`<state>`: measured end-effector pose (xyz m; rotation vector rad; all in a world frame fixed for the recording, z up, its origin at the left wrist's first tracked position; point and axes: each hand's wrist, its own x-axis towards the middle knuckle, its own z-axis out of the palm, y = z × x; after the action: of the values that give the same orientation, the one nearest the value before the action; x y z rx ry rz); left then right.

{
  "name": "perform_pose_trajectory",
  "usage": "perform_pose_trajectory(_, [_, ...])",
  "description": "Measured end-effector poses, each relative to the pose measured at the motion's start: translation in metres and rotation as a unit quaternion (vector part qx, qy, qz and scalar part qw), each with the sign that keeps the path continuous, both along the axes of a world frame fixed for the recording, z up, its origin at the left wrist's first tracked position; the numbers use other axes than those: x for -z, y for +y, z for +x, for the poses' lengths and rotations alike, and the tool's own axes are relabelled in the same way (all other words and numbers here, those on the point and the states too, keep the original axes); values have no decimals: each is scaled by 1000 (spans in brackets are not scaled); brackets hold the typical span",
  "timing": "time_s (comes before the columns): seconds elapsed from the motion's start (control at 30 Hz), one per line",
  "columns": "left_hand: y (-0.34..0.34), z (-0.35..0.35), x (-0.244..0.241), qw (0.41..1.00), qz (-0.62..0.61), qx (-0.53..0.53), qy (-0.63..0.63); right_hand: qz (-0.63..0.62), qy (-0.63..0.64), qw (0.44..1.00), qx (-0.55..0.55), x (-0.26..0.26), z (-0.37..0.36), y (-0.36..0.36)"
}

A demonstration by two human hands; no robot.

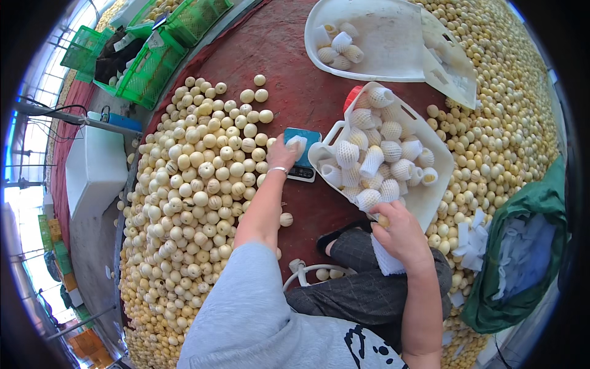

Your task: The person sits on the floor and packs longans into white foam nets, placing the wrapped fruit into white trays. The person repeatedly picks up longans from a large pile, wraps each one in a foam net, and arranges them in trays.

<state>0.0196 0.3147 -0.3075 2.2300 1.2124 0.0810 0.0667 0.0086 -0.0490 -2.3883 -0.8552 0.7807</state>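
Observation:
My left hand (280,154) grips a white foam net sleeve (297,145) over the blue platform of a digital scale (309,137); whether a fruit is inside the sleeve is hard to tell. The scale lies on the dark red ground sheet. In my right hand (402,237) is a pale yellow round fruit (383,221), with a white foam net sleeve (386,258) hanging below it over my lap. Just beyond that hand stands a white plastic basket (435,184) holding many fruits in foam nets (391,151).
Bare cream fruits, some striped, form a heap (198,198) on the left and another (498,138) on the right. Another white basket (382,27) holds several netted fruits. A green sack (479,295) contains foam sleeves. Green crates (152,69) and a white foam box (99,166) stand left.

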Motion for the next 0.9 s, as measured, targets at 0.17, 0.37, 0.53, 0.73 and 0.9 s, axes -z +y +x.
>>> perform_pose_trajectory(0.17, [-2, -85, 17, 991, 84, -89, -63, 2, 5, 1000, 0, 5, 0, -1])
perform_pose_trajectory(0.37, [-76, -173, 9, 986, 161, 46, -25, -9, 6, 1000, 0, -2, -2, 1])
perform_pose_trajectory(0.53, [-141, -183, -5, 992, 43, 102, -58, -8, 4, 1000, 2, -1, -5, 1])
perform_pose_trajectory(0.73, [-164, -181, -1, 990, 40, 131, -16, -11, -12, 1000, 2, 2, -4, -7])
perform_pose_trajectory(0.9, [-154, -196, 0, 991, 53, 126, -13, -16, -10, 1000, 5, 1, -5, -7])
